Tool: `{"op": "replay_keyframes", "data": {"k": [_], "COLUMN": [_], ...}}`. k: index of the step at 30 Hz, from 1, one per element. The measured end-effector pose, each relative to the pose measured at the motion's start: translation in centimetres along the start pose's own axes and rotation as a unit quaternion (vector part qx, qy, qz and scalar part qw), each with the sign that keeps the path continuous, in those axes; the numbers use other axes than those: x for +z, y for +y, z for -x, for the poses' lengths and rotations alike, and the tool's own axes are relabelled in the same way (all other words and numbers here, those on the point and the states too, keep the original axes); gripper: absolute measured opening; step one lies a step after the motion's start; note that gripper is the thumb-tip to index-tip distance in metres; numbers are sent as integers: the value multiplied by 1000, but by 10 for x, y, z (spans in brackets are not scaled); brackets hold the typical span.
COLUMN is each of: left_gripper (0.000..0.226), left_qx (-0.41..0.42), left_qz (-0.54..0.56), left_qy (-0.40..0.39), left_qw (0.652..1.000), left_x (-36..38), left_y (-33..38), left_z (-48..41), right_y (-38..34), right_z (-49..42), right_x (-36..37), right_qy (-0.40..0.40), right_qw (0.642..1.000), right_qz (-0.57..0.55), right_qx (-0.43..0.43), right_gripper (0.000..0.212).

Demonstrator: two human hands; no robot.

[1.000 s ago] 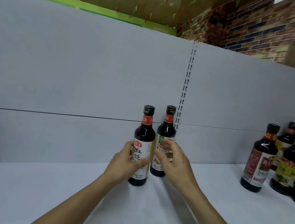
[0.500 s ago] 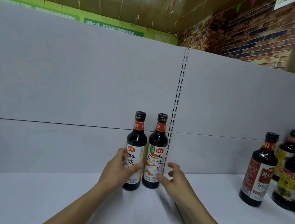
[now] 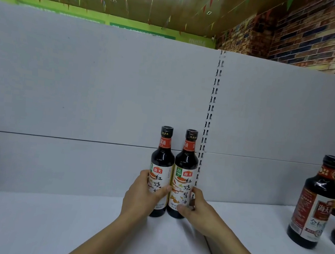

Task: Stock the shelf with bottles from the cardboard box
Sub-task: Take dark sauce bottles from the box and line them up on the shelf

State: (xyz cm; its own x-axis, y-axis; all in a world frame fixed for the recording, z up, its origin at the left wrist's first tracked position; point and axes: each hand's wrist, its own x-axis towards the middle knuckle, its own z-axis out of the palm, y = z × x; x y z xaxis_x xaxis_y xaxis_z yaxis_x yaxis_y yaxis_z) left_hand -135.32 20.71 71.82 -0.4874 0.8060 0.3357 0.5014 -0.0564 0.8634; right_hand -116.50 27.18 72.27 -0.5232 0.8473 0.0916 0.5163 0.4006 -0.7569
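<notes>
Two dark soy sauce bottles with red neck bands and white labels stand upright side by side on the white shelf (image 3: 46, 228), close to the grey back panel. My left hand (image 3: 142, 195) grips the left bottle (image 3: 162, 159) around its label, thumb across the front. My right hand (image 3: 196, 211) holds the right bottle (image 3: 186, 164) low on its right side, fingers curled round it. The two bottles touch each other. The cardboard box is out of view.
Larger dark bottles (image 3: 314, 204) stand at the right end of the shelf, with more cut off at the frame edge. A slotted upright (image 3: 210, 115) runs down the back panel just right of the two bottles. A seam between shelf boards runs under my right forearm.
The left bottle has been pushed back until it stands level with the right one, touching it. My right hand went from loosely beside the right bottle to holding its lower side.
</notes>
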Motion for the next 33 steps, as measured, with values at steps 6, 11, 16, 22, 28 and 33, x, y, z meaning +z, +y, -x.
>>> {"op": "replay_keyframes", "data": {"k": [6,11,16,22,28,33], "left_gripper": [56,61,62,64,65,62], "left_qx": [-9,-15,-19,-25,-16,-32], "left_qz": [-27,-47,-67,-74,-30,-14], "left_qy": [23,39,53,66,35,-45], "left_qw": [999,998,996,995,999,998], "left_x": [3,7,9,12,10,2], "left_y": [7,10,12,14,7,-8], "left_z": [3,4,4,7,11,21], "right_y": [5,5,3,3,3,4], "right_z": [1,4,7,7,8,8], "right_x": [2,5,8,9,9,8], "right_qy": [12,26,33,39,39,38], "right_qw": [1000,1000,999,998,999,999], "right_qz": [-14,12,33,41,36,35], "right_qx": [9,7,-5,-5,-8,-11], "right_gripper": [67,65,61,63,64,65]}}
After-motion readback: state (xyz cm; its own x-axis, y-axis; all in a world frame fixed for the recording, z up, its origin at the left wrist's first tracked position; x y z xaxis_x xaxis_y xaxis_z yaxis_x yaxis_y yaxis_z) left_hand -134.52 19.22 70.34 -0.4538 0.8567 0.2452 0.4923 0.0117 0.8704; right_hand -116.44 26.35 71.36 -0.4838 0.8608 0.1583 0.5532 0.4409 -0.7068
